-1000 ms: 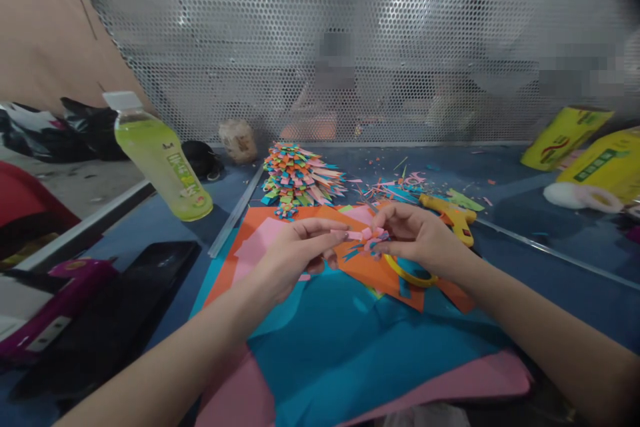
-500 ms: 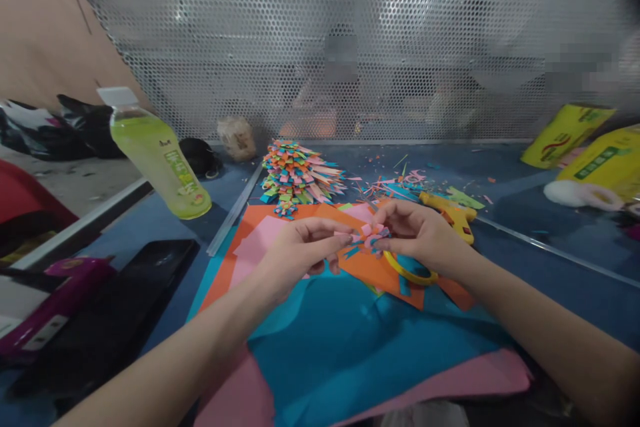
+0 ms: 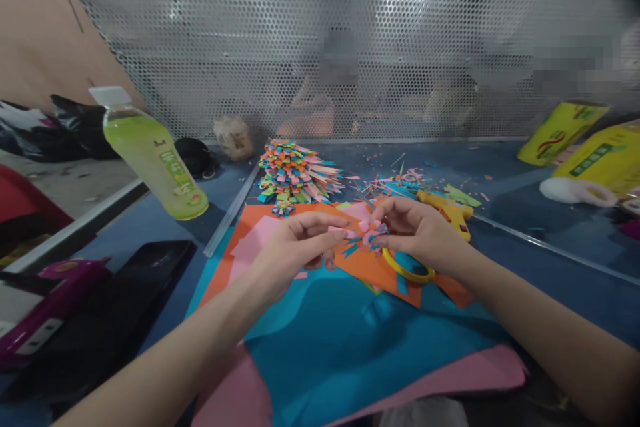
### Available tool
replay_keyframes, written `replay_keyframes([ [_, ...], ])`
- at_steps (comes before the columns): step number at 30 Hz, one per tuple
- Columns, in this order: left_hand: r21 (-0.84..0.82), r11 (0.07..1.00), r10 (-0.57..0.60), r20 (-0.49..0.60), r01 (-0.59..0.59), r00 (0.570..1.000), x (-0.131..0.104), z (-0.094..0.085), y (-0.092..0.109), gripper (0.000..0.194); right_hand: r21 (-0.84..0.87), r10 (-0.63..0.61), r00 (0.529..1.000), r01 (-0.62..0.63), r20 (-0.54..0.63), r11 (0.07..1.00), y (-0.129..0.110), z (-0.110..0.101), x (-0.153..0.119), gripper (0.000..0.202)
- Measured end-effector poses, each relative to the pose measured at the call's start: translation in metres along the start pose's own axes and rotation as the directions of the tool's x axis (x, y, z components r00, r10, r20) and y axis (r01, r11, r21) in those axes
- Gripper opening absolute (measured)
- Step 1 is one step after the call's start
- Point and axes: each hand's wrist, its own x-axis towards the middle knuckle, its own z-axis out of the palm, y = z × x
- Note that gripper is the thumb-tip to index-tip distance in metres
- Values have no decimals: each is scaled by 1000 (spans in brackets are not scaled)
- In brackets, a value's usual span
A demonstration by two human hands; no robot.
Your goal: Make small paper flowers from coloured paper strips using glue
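Head: paper piece (image 3: 369,235) pink (blue-fringed).

Bottle label (image 3: 176,172), yellow tube (image 3: 561,133), yellow pack (image 3: 600,163): print too blurred to read.

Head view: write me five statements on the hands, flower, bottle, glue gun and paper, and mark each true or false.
1. The right hand holds a paper flower. True.
2. The bottle has no cap. False: a white cap is on it.
3. The left hand holds the glue gun. False: its fingertips are at a pink strip, and the glue gun lies on the table beside the right hand.
4. The pile of folded paper has several colors. True.
5. The large sheet under the hands nearest the person is green. False: that sheet is blue.
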Motion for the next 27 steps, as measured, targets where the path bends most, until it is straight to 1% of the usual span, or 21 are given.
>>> replay_keyframes([
  [7, -36, 999, 15, 36, -13, 999, -1, -1, 0, 25, 5, -16, 1000, 16, 4, 1000, 2, -1, 1, 25],
  [11, -62, 998, 35, 15, -34, 999, -3, 0, 4, 27, 6, -9, 1000, 8, 11, 1000, 2, -3, 0, 24],
  [15, -33, 998, 46, -3, -46, 999, -4, 2, 6, 26, -10, -7, 1000, 7, 7, 1000, 2, -3, 0, 24],
  [18, -44, 997, 66, -24, -67, 998, -4, 2, 7, 28, -72, -35, 999, 35, -1, 997, 1, -1, 1, 23],
  [20, -39, 995, 85, -80, -88, 993, -3, 2, 8, 30, -208, -115, 991, 100, -63, 973, 0, 1, 1, 21],
  [21, -21, 995, 91, -116, -94, 989, -3, 1, 9, 30, -327, -190, 977, 148, -101, 933, -1, 1, 0, 18],
  [22, 4, 996, 90, -145, -91, 985, -3, 0, 9, 31, -473, -291, 950, 207, -112, 857, -2, 1, -1, 14],
  [23, 29, 997, 82, -164, -78, 983, -2, -1, 9, 32, -619, -412, 908, 280, -78, 734, -4, 0, -2, 10],
  [24, 48, 997, 67, -171, -59, 983, -2, -1, 8, 33, -738, -518, 855, 355, 9, 573, -6, -1, -4, 10],
  [25, 54, 998, 45, -165, -36, 985, -2, -2, 8, 33, -811, -590, 796, 431, 134, 397, -9, -2, -6, 13],
  [26, 50, 999, 17, -147, -9, 989, -2, -2, 7, 33, -832, -625, 734, 503, 267, 236, -12, -3, -9, 16],
  [27, 39, 999, -16, -120, 21, 993, -2, -1, 6, 32, -823, -624, 683, 558, 380, 109, -15, -4, -11, 17],
])
